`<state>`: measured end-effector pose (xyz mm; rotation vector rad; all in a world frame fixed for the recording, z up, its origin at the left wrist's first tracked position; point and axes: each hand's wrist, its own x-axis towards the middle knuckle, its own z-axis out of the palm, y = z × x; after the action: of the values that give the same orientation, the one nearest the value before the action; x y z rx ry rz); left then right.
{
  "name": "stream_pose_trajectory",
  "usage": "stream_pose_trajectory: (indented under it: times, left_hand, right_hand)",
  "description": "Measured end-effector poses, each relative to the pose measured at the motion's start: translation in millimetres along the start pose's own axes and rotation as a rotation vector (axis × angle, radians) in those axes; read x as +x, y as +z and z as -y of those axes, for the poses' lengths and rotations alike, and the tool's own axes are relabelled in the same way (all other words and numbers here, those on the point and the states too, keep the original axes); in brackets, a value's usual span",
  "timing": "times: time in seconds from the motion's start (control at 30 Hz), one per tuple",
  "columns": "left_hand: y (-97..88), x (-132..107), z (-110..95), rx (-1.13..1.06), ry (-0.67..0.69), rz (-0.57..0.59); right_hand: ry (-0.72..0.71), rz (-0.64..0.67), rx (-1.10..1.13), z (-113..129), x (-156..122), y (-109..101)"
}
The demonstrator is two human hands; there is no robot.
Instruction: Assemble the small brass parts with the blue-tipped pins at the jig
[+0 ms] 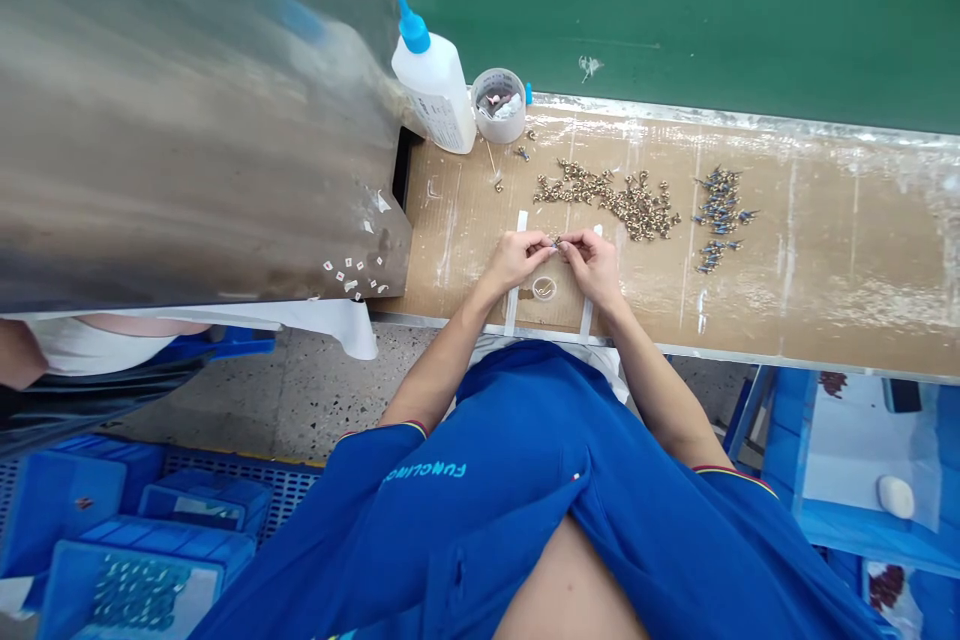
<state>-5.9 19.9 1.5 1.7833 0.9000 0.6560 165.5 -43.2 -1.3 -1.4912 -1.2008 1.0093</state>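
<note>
My left hand (517,258) and my right hand (592,265) meet fingertip to fingertip over the cardboard-covered bench. Both are closed in a pinch on a small metal piece (557,242); its exact kind is too small to make out. Just below my fingers lies a small round clear dish (544,289) with thin pale bits in it. White tape strips (512,310) run on either side of it. Beyond my hands spreads a pile of small brass-coloured metal parts (637,205). Farther right is a heap of similar parts with blue ends (720,202).
A white bottle with a blue nozzle (435,90) and a round tub (500,107) stand at the back left. A large metal panel (202,120) bounds the left. Blue bins (142,570) sit low at left, blue trays (877,450) at right. Another person (112,350) is at far left.
</note>
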Motion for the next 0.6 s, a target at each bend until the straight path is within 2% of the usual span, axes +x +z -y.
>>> stream_pose_trajectory:
  times: [0.4,0.6]
  left_hand:
    - [-0.3,-0.4,0.6,0.013,0.001,0.027]
    - [-1.5,-0.4,-2.8,0.011,-0.008,0.048]
  right_hand:
    - [0.048,0.110,-0.018,4.5,2.8,-2.5]
    - [0.002,0.106,-0.106,5.3,-0.1,-1.4]
